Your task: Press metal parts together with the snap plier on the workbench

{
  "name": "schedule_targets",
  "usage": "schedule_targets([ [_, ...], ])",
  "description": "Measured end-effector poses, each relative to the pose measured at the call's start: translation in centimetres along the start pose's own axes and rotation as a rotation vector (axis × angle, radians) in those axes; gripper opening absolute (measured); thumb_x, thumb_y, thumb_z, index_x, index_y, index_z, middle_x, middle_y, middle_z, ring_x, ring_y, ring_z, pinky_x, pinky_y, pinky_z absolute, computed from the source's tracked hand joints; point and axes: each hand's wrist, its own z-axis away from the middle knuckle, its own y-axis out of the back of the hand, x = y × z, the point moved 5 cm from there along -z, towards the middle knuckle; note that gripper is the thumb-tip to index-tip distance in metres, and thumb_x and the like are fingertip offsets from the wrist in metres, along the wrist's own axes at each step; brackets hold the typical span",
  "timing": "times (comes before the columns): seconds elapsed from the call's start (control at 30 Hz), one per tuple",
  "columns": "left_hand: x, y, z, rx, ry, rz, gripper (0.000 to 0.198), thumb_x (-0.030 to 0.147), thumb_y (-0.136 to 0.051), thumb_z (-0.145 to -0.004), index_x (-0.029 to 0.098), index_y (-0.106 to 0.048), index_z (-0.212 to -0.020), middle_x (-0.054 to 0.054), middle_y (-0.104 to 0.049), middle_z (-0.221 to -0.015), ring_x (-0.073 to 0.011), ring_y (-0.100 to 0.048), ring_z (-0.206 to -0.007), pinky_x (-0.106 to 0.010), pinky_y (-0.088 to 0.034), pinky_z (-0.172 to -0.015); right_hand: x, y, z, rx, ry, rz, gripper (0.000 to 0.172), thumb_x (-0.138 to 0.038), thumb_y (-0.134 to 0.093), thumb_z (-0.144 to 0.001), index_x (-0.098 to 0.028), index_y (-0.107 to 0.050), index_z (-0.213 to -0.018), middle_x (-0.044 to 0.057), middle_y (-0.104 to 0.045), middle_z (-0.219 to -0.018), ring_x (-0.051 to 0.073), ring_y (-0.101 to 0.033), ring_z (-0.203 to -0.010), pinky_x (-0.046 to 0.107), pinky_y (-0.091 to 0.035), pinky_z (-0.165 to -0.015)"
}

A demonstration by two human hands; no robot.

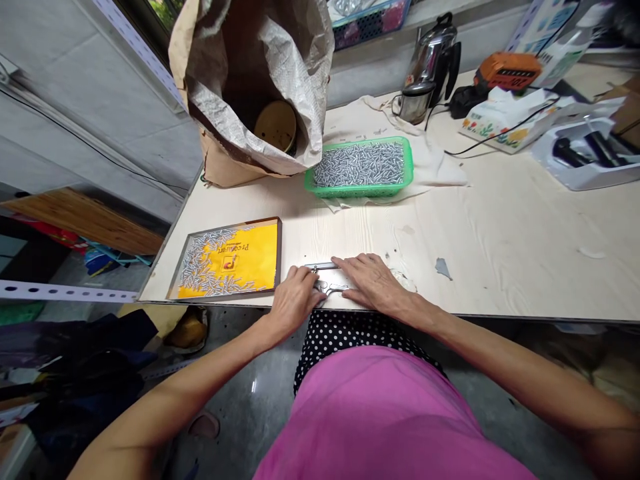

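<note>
At the table's front edge, my left hand [294, 297] pinches the left end of a silvery metal piece [330, 287] with a straight bar and a curved part. My right hand [374, 281] grips its right end, thumb near me and fingers on the far bar. Both ends are hidden under the fingers. Left of my hands lies a shallow tray [279, 250] with a yellow lining, small metal pins [200, 263] strewn mostly over its left side and front. Beyond my hands stands a green plastic basket [360, 192] full of similar pins [360, 163].
A large open paper sack [235, 160] with a round container [276, 127] inside stands at the back left. Along the back right are a steel kettle [433, 57], a metal cup [415, 103], an orange battery pack [507, 70], a tissue pack [505, 127] and a white tray [575, 177].
</note>
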Motion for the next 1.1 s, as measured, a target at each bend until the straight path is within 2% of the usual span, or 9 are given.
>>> schedule_targets([
  [0.07,1.2,-0.7,-1.2,-0.003,-0.200,-0.002,0.042,0.032,-0.064,-0.087,0.016,-0.053,-0.125,-0.014,-0.054,-0.133,-0.0305,-0.046,-0.126,-0.048,-0.043,-0.102,0.2,-0.1,0.2,0.018,-0.006,-0.009,0.069,-0.030,-0.066,-0.085,-0.018,-0.035,-0.146,0.013,-0.063,-0.120,0.029,-0.053,-0.107,0.043,-0.036,-0.092],
  [0.13,1.7,-1.5,-2.6,-0.042,-0.328,0.017,0.053,0.033,-0.062,-0.088,0.016,-0.044,-0.134,-0.016,-0.049,-0.139,-0.0297,-0.044,-0.129,-0.049,-0.039,-0.106,0.6,-0.1,0.5,0.024,-0.016,0.000,0.075,-0.034,-0.068,-0.084,-0.017,-0.032,-0.147,0.014,-0.062,-0.121,0.029,-0.052,-0.108,0.045,-0.035,-0.093],
  [0.27,1.7,-2.2,-4.4,-0.139,-0.393,-0.004,0.058,0.036,-0.061,-0.089,0.014,-0.040,-0.138,-0.016,-0.052,-0.133,-0.0294,-0.050,-0.118,-0.046,-0.043,-0.100,1.4,0.4,1.4,0.003,-0.116,0.073,0.082,-0.047,-0.075,-0.074,-0.010,-0.042,-0.139,0.018,-0.060,-0.117,0.033,-0.052,-0.104,0.045,-0.039,-0.088],
  [0.37,1.9,-2.0,-4.8,-0.154,-0.408,-0.025,0.061,0.040,-0.061,-0.088,0.013,-0.040,-0.139,-0.016,-0.054,-0.126,-0.0295,-0.050,-0.112,-0.045,-0.044,-0.096,1.3,0.9,1.8,-0.020,-0.143,0.092,0.064,-0.045,-0.075,-0.076,-0.009,-0.054,-0.125,0.017,-0.060,-0.108,0.032,-0.052,-0.099,0.043,-0.043,-0.081],
  [0.47,2.2,-1.9,-5.1,-0.172,-0.437,-0.019,0.052,0.043,-0.056,-0.092,0.015,-0.047,-0.135,-0.013,-0.057,-0.116,-0.0266,-0.050,-0.105,-0.042,-0.044,-0.091,0.9,1.1,1.7,-0.044,-0.125,0.088,0.044,-0.039,-0.070,-0.083,-0.011,-0.059,-0.114,0.015,-0.060,-0.102,0.029,-0.052,-0.094,0.041,-0.043,-0.079],
  [0.7,1.5,-2.2,-6.5,-0.153,-0.404,0.038,0.034,0.046,-0.054,-0.094,0.015,-0.064,-0.105,-0.009,-0.061,-0.098,-0.0228,-0.051,-0.092,-0.035,-0.042,-0.080,1.2,0.3,0.5,-0.043,-0.108,0.092,0.011,-0.024,-0.059,-0.092,-0.015,-0.065,-0.094,0.010,-0.063,-0.092,0.023,-0.054,-0.087,0.035,-0.042,-0.076],
  [0.83,1.4,-2.3,-7.0,-0.132,-0.341,0.004,0.030,0.043,-0.055,-0.094,0.015,-0.066,-0.094,-0.008,-0.062,-0.091,-0.0227,-0.051,-0.089,-0.034,-0.042,-0.078,1.3,-0.3,-0.4,-0.068,-0.093,0.135,0.013,-0.021,-0.056,-0.094,-0.015,-0.066,-0.090,0.010,-0.063,-0.089,0.023,-0.055,-0.087,0.034,-0.041,-0.076],
  [0.97,1.3,-2.3,-6.7,-0.100,-0.294,-0.024,0.032,0.044,-0.056,-0.093,0.016,-0.064,-0.107,-0.008,-0.063,-0.097,-0.0245,-0.053,-0.094,-0.036,-0.045,-0.081,1.7,0.2,-0.7,-0.057,-0.112,0.136,0.013,-0.024,-0.059,-0.092,-0.014,-0.065,-0.098,0.011,-0.063,-0.095,0.025,-0.054,-0.092,0.034,-0.041,-0.077],
  [1.1,1.3,-2.6,-4.8,0.031,-0.234,-0.019,0.046,0.044,-0.055,-0.093,0.015,-0.052,-0.129,-0.014,-0.058,-0.123,-0.0288,-0.052,-0.113,-0.045,-0.046,-0.095,2.8,1.5,-0.4,-0.020,-0.062,0.074,0.047,-0.044,-0.067,-0.086,-0.013,-0.058,-0.120,0.013,-0.061,-0.109,0.028,-0.052,-0.097,0.037,-0.041,-0.079],
])
